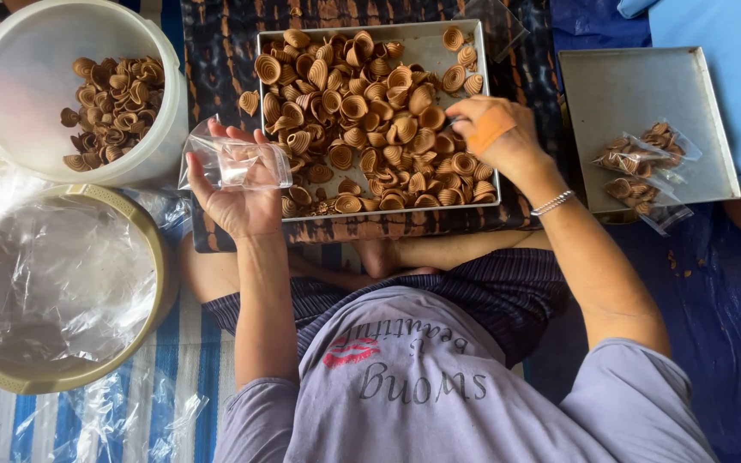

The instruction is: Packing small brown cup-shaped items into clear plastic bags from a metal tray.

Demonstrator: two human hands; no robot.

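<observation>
While the metal tray (482,51) of brown shell-shaped snacks (362,111) lies on a dark board, a small clear bag (237,163) is gripped in the left hand (237,193), its long axis crosswise, mouth facing the tray. Right hand (495,129) fingers are pinched among the snacks.

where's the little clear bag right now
In the head view the clear bag is held up in the left hand, at the left edge of the snack tray, just right of the white bucket.
</observation>
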